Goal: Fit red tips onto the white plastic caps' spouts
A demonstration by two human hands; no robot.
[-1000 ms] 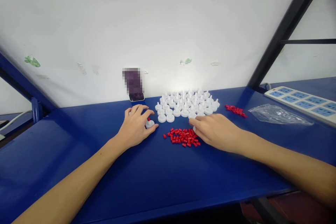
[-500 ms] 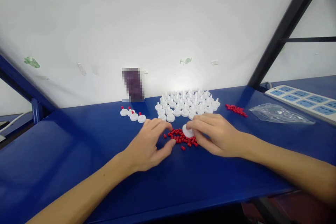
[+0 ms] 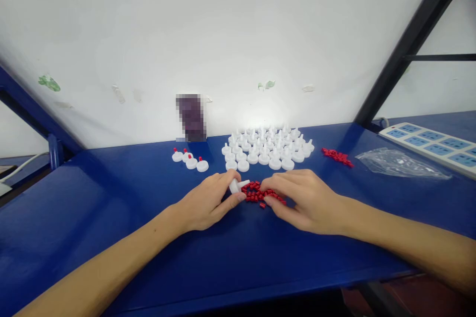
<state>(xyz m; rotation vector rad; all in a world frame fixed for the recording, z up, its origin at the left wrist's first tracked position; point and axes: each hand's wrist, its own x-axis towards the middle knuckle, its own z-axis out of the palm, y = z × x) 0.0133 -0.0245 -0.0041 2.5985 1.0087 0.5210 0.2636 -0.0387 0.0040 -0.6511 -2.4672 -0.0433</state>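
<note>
My left hand [image 3: 210, 201] grips a white nozzle cap [image 3: 235, 186] between thumb and fingers. The cap is tipped on its side, its thin spout pointing right over a pile of small red caps [image 3: 254, 196]. At the right side of that pile is my right hand [image 3: 303, 198], its thumb and forefinger parted around some red caps; no cap is visibly held. Behind the hands, several white nozzle caps [image 3: 264, 158] stand upright in a close group with bare spouts. Further left, a small set of white nozzle caps [image 3: 202, 166] carries red tips.
A second heap of red caps [image 3: 337, 157] lies to the right, beside a clear plastic bag [image 3: 401, 163]. Behind the bag is a white power strip [image 3: 431, 144] with blue sockets. A pixelated dark rectangle [image 3: 192, 118] stands against the wall at the blue table's [image 3: 223, 262] back.
The white nozzle cap has passed from my right hand to my left. My right hand has let go and now reaches into the red caps. The view has shifted slightly.
</note>
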